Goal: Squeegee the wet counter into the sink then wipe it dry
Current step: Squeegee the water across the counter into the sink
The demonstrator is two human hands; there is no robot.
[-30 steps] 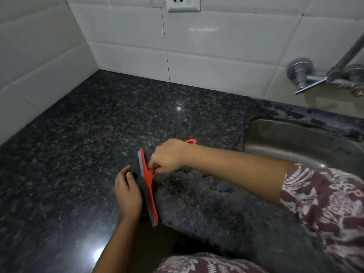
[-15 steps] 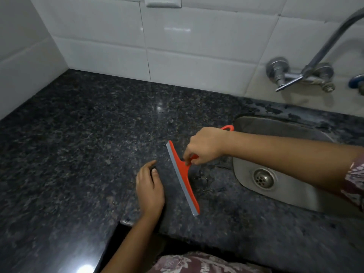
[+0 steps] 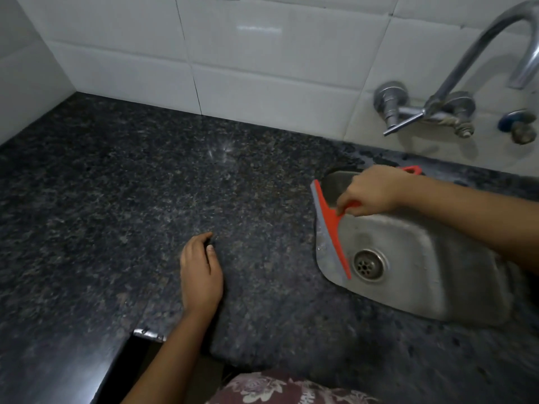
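Note:
My right hand grips the handle of a red squeegee with a grey rubber blade. The blade lies along the left rim of the steel sink, hanging over the basin beside the drain. The handle's red loop end pokes out behind my wrist. My left hand rests palm down on the dark speckled granite counter, fingers loosely curled, holding nothing, well to the left of the sink.
A chrome wall tap with a curved spout hangs over the sink's far right. White tiled walls close the counter at the back and left. The counter's front edge has a notch near my left forearm.
My right hand has swept the squeegee rightwards across the counter, from beside my left hand to over the sink's left rim. The left hand stayed resting on the counter.

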